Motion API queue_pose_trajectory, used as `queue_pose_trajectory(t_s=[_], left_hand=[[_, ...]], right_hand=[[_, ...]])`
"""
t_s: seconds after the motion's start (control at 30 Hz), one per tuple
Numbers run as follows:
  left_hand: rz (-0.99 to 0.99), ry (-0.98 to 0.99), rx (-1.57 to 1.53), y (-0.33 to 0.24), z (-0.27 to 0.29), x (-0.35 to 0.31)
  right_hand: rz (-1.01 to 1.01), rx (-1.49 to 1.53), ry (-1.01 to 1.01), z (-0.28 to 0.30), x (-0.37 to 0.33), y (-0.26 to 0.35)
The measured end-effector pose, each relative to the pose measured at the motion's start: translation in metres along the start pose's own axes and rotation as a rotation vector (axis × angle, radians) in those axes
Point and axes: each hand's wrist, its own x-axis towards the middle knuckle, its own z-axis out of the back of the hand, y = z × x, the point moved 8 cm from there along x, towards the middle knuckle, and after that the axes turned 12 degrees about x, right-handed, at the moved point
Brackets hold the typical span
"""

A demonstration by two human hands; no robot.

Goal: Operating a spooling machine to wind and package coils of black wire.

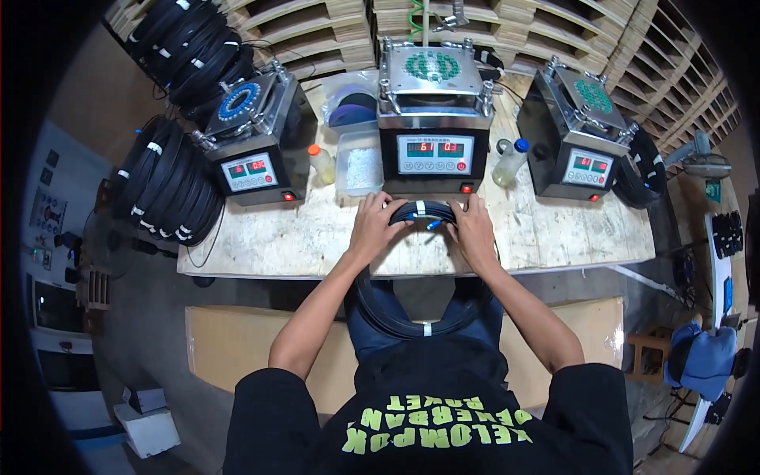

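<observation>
A coil of black cable [437, 208] leans across the front edge of the wooden table, and its lower part rests on my lap. White bands [427, 328] bind it at the top and bottom. My left hand [372, 228] grips the coil's upper left side, fingers curled round it. On the upper right side, my right hand [475, 232] closes round the same coil. Between the hands, cable ends with blue connectors [434, 226] stick out under the coil's upper arc. Just beyond stands a black machine [435, 123] with a metal top plate and lit red digits.
Similar machines stand at left [255, 138] and right [576, 134]. An orange-capped bottle [323, 168], a clear tub of white material [362, 170] and a blue-capped bottle [511, 165] sit between them. Stacked black coils [170, 186] fill the far left. Cardboard [237, 336] lies below the wooden table [277, 245].
</observation>
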Motion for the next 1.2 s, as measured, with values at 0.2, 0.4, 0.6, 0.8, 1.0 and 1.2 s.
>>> queue_pose_trajectory(t_s=[0.2, 0.4, 0.6, 0.8, 1.0, 1.2], left_hand=[[-0.073, 0.043, 0.069, 0.011, -0.018, -0.003], [0.007, 0.057, 0.23, 0.005, -0.028, -0.006], [0.043, -0.018, 0.168, 0.007, -0.02, -0.006], [-0.053, 0.035, 0.104, 0.009, -0.029, 0.021], [-0.052, 0.473, -0.113, 0.022, -0.021, 0.028], [0.304, 0.138, -0.587, 0.068, 0.096, 0.131]], right_hand=[[0.117, 0.202, -0.001, -0.004, 0.005, 0.001], [0.31, -0.095, 0.011, -0.032, 0.002, 0.007], [0.269, -0.125, -0.016, -0.043, 0.0, -0.003], [0.228, -0.084, 0.047, -0.041, 0.019, -0.019], [0.289, 0.098, 0.705, -0.031, 0.026, -0.012], [0.006, 0.916, 0.619, 0.142, 0.145, 0.021]])
